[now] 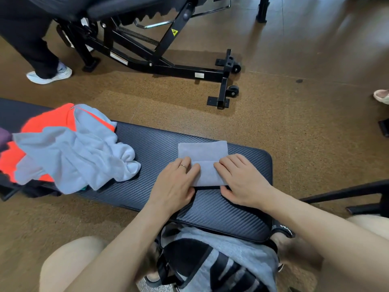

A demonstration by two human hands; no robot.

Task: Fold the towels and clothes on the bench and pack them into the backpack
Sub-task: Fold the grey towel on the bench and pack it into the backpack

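Small grey folded towel (203, 160) lies near the right end of the black padded bench (160, 142). Left hand (175, 182) and right hand (240, 178) press flat on its near corners, fingers straight; both thumbs partly hidden. 1 heap of light-blue and orange clothes (69, 148) sits left, cut off at frame edge. Backpack (216, 260) below, partly hidden by forearms.

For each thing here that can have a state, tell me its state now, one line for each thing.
Small grey towel: folded flat on the bench, pressed by both hands.
Left hand: open, fingers flat on the towel.
Right hand: open, fingers flat on the towel.
Light blue cloth: unfolded, crumpled on the pile.
Orange garment: unfolded, under the blue cloth.
Backpack: on the floor below the bench, grey cloth lying on it.
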